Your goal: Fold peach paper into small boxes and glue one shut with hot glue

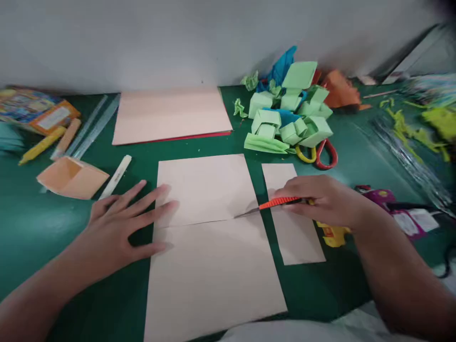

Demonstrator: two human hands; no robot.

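My right hand point(317, 199) is closed around an orange utility knife point(280, 202). Its blade touches a pale peach sheet of paper point(217, 280), on a thin line that runs across the sheet from the left edge. With fingers spread, my left hand point(124, 230) rests its fingertips on the left edge of that sheet, on both sides of the line. A narrow peach paper strip point(299, 242) lies to the right, partly under my right hand. Beside my left hand are a white stick-like piece point(117, 173) and a small folded peach paper box point(76, 178).
Peach sheets point(171, 116) lie by the wall, with red beneath. Green folded paper pieces point(290, 118) are heaped at the back right, near red and yellow scissor handles point(326, 154). Crayons point(44, 145) lie left; a yellow tool point(333, 234) sits beside my right wrist.
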